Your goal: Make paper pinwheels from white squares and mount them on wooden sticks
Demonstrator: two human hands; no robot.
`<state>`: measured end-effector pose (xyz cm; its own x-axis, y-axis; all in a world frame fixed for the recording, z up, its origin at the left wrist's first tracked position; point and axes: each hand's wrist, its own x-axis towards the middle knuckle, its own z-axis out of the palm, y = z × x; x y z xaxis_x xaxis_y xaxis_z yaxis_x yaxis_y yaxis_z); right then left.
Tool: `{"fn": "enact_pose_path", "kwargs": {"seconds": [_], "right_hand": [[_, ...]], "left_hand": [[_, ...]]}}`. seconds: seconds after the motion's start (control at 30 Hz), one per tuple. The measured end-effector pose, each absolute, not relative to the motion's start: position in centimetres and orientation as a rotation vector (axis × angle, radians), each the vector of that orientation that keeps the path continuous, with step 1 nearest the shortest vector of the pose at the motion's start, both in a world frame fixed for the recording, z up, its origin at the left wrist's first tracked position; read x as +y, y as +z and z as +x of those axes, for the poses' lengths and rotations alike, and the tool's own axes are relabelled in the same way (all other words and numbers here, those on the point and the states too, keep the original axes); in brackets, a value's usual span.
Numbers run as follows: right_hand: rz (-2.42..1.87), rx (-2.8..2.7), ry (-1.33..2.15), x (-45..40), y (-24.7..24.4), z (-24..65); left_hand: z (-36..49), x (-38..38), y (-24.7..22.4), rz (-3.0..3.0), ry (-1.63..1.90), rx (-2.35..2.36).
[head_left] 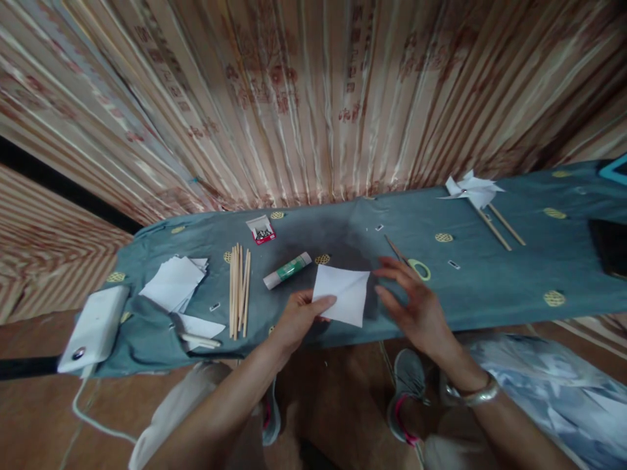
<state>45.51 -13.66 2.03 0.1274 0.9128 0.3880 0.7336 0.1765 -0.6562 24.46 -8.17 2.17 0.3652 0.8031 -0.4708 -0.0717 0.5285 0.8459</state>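
Note:
A square white sheet of paper (345, 300), with a faint diagonal crease, is pinched at its left side by my left hand (304, 316), thumb on top. My right hand (414, 300) hovers just right of the sheet, fingers apart and holding nothing. Scissors (417, 267) with a green-yellow handle lie beyond that hand, partly behind its fingers. A green-labelled glue stick (288, 269) rests left of the paper. Further left is a bundle of thin wooden sticks (239, 294). An open red-and-white box of small metal pins (262, 232) sits behind the glue stick.
Stacked white paper squares (175, 284) and a white pen-like object (200, 340) lie at the left, near a white corded device (95, 326). White pinwheels (474, 190) on sticks lie at the right back. A dark object (610, 245) is at the right edge. Pleated curtains (313, 104) hang behind.

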Motion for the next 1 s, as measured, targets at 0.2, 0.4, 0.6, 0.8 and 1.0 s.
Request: {"fn": "enact_pose_path", "kwargs": {"seconds": [0.2,0.4,0.6,0.8,1.0], "right_hand": [[-2.001,-1.714,-0.076,-12.7,0.6,50.1],[-2.261,-1.865,-0.135,-11.9,0.3,51.1],[-2.340,-1.780,-0.022,-12.4,0.9,51.4],[-1.786,-1.098,0.746,-13.9,1.2,50.8],[-1.317,-0.588,1.485,-14.6,2.1,46.9]], "left_hand": [[25.5,-7.0,2.6,0.900,0.833,1.022],[26.3,-5.3,2.9,0.912,0.940,1.066],[26.5,-3.2,2.9,1.088,1.018,1.173],[26.3,-2.3,3.3,1.186,1.102,1.178],[25.5,-2.6,4.3,1.132,1.175,1.134]]}}
